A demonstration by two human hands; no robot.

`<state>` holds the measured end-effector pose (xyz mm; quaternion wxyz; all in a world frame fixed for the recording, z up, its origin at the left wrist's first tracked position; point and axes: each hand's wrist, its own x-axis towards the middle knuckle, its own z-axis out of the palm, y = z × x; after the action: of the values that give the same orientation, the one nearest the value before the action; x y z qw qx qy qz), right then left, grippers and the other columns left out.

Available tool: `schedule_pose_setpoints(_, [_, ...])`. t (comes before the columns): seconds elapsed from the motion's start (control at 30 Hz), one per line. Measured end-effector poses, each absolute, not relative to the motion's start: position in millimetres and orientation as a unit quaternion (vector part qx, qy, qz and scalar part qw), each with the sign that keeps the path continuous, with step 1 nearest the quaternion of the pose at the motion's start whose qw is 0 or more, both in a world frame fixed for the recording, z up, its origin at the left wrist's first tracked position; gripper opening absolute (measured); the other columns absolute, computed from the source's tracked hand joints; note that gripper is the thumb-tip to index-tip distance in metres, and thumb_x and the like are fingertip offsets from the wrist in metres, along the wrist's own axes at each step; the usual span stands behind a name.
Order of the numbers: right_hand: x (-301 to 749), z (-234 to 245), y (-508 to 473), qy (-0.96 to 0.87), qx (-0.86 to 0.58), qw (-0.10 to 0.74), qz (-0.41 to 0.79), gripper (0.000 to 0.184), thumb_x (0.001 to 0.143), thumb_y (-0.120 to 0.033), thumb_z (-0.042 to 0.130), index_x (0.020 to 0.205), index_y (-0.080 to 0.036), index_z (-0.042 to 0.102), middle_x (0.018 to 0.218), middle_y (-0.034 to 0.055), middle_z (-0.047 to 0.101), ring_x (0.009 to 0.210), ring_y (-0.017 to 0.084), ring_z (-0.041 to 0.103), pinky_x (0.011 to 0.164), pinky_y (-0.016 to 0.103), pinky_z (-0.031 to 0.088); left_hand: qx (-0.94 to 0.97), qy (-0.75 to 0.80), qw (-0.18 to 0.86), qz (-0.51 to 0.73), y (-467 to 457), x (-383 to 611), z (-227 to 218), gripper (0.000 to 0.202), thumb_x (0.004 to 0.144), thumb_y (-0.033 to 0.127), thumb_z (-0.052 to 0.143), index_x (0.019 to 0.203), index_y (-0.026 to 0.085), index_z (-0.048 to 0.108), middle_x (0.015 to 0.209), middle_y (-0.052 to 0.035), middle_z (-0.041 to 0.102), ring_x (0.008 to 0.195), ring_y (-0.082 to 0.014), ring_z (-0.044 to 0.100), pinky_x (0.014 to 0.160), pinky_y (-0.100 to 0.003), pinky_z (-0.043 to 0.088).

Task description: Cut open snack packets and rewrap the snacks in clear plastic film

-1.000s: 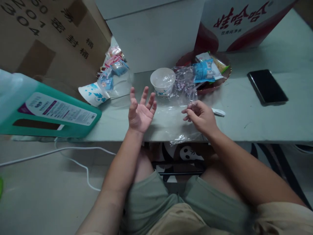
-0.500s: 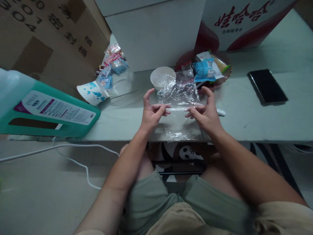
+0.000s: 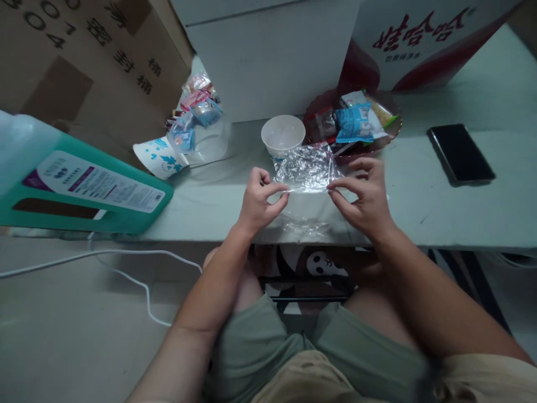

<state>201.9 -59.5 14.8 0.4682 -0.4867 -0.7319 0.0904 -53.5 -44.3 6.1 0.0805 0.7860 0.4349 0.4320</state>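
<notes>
My left hand [image 3: 259,200] and my right hand [image 3: 364,193] each pinch one side of a crumpled clear plastic bag [image 3: 307,170], holding it stretched between them just above the pale table [image 3: 440,207]. The bag's lower part sags onto the table edge. Right behind the bag stands a white paper cup [image 3: 282,135], upright and apparently empty.
A dark red plate [image 3: 388,131] of snack packets sits behind the right hand. A black phone [image 3: 460,153] lies at the right. A teal jug [image 3: 75,179] lies at the left, with a tipped paper cup [image 3: 158,158] and a bag of sweets [image 3: 197,120] nearby. Boxes line the back.
My left hand came down from open in the air and took hold of the bag's left side. Both hands then drew the bag taut and lowered it in front of the cup.
</notes>
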Motion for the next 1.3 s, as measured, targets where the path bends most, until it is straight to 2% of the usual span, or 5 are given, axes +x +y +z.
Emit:
schedule_pose_setpoints(0.13, [201.3,25.3,-69.8,-0.739,-0.427,0.466,0.234,0.006,0.088,-0.028,0.063,0.083,-0.025,0.066,0.088,0.0035,0.071,0.101,0.027,0.071,0.1,0.05,0.05,0.772,0.391,0.206,0.457,-55.7,-49.3,22.1,0.015,0.081,0.033,0.071,0.074,0.02,0.07,0.117,-0.0101,0.068,0.121,-0.0286,0.06,0.102,-0.047,0.05])
schedule_pose_setpoints(0.3, [194.6,16.3,-67.3,-0.535,-0.473,0.492,0.498,0.034,0.086,-0.046,0.069,0.114,-0.027,0.06,0.075,-0.0029,0.066,0.069,0.017,0.067,0.072,0.035,0.055,0.546,0.465,0.511,0.474,-52.2,-34.7,20.0,0.033,0.086,0.052,0.066,0.08,0.02,0.058,0.072,-0.002,0.069,0.068,-0.0154,0.069,0.062,-0.027,0.053])
schedule_pose_setpoints(0.53, [183.6,10.0,-56.0,-0.506,-0.522,0.394,0.562,0.031,0.075,-0.049,0.075,0.079,-0.022,0.062,0.079,0.0022,0.069,0.071,0.017,0.064,0.071,0.034,0.053,0.415,0.413,0.699,0.412,-36.7,-37.8,10.7,0.069,0.066,0.043,0.089,0.118,0.026,0.047,0.09,-0.0045,0.075,0.079,-0.0215,0.076,0.065,-0.028,0.055])
schedule_pose_setpoints(0.83, [184.8,3.9,-49.7,-0.453,-0.515,0.511,0.518,0.075,0.075,-0.035,0.077,0.139,-0.035,0.038,0.079,-0.0058,0.067,0.069,0.017,0.067,0.069,0.034,0.056,0.5,0.406,0.604,0.469,-27.7,-56.9,-3.5,0.093,0.074,0.025,0.084,0.149,0.032,0.029,0.084,0.0016,0.073,0.071,-0.0131,0.069,0.07,-0.027,0.052])
schedule_pose_setpoints(1.3, [180.0,3.4,-55.7,-0.564,-0.486,0.499,0.444,0.011,0.088,-0.026,0.058,0.097,-0.029,0.063,0.078,-0.0038,0.054,0.061,0.011,0.049,0.061,0.029,0.048,0.579,0.408,0.518,0.479,-36.3,-49.7,5.1,0.027,0.086,0.032,0.067,0.111,0.023,0.063,0.094,-0.0039,0.076,0.063,-0.0097,0.062,0.066,-0.027,0.051])
